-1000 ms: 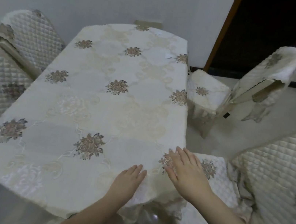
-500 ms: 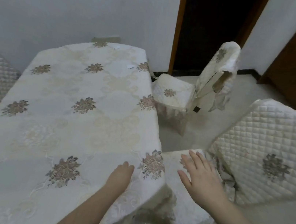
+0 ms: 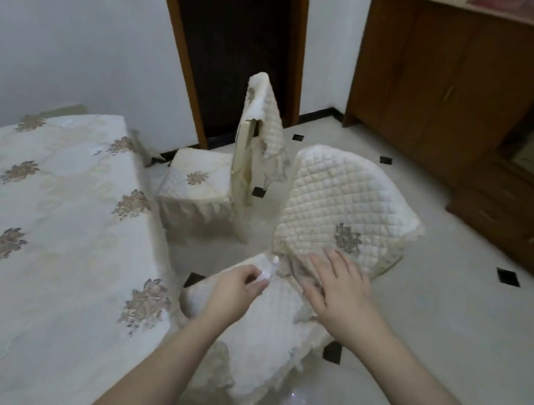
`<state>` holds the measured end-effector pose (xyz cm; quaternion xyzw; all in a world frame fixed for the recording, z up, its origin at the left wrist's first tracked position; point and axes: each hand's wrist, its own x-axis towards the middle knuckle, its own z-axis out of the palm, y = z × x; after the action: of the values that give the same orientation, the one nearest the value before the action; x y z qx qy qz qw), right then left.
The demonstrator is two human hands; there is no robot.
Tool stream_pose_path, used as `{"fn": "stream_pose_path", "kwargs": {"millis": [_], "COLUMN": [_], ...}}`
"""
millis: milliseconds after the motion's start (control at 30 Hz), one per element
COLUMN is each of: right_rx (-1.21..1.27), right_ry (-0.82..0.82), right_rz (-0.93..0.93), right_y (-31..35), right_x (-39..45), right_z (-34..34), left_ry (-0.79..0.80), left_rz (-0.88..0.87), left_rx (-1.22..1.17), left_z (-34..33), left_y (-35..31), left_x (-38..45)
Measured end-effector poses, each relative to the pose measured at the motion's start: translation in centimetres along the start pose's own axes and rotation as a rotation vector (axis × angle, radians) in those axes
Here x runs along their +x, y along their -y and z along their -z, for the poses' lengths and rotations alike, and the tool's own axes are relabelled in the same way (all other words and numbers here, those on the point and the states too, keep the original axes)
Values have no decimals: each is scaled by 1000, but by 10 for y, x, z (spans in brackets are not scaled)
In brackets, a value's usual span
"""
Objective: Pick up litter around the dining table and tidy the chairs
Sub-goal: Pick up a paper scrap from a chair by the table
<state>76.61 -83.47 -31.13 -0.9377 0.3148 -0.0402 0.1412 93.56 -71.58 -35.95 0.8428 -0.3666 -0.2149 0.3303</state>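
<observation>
A dining table (image 3: 45, 238) under a cream flowered cloth fills the left. Right of it stands a near chair (image 3: 346, 197) with a quilted cream cover, its seat (image 3: 259, 340) below my hands. My left hand (image 3: 234, 293) hovers over that seat and pinches a small white scrap of litter (image 3: 265, 275) between thumb and fingers. My right hand (image 3: 339, 289) lies flat with spread fingers on the lower edge of the chair's backrest cover, where it meets the seat. A second covered chair (image 3: 202, 182) stands farther back beside the table's far corner.
Glossy white floor tiles (image 3: 447, 333) with small black insets spread to the right. A brown wooden cabinet (image 3: 449, 84) lines the right wall. A dark doorway (image 3: 234, 41) opens behind the far chair. A white scrap (image 3: 94, 151) lies on the table's far end.
My view has swung right, from the table to the near chair. Both hands have left the tablecloth; the left now pinches a white scrap and the right rests on the chair's backrest cover.
</observation>
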Motion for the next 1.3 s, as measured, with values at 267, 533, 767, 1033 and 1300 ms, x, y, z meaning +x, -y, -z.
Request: {"fn": "stream_pose_path", "kwargs": {"millis": [267, 533, 767, 1033, 1300], "right_rx": [-12, 43, 73, 59, 163], "right_ry": [-72, -128, -61, -45, -57], "right_rz": [-196, -366, -463, -564, -599], "right_y": [-120, -192, -258, -335, -407], "right_x": [-42, -48, -13, 47, 95], "right_z": [45, 59, 67, 98, 111], "left_ry": [191, 428, 457, 540, 646], "left_rz": [88, 91, 81, 30, 34], "left_rx": [-585, -701, -688, -740, -739], "left_z": [-91, -146, -193, -229, -261], "left_y": [-133, -213, -250, -293, -340], "left_x": [16, 42, 110, 204, 274]}}
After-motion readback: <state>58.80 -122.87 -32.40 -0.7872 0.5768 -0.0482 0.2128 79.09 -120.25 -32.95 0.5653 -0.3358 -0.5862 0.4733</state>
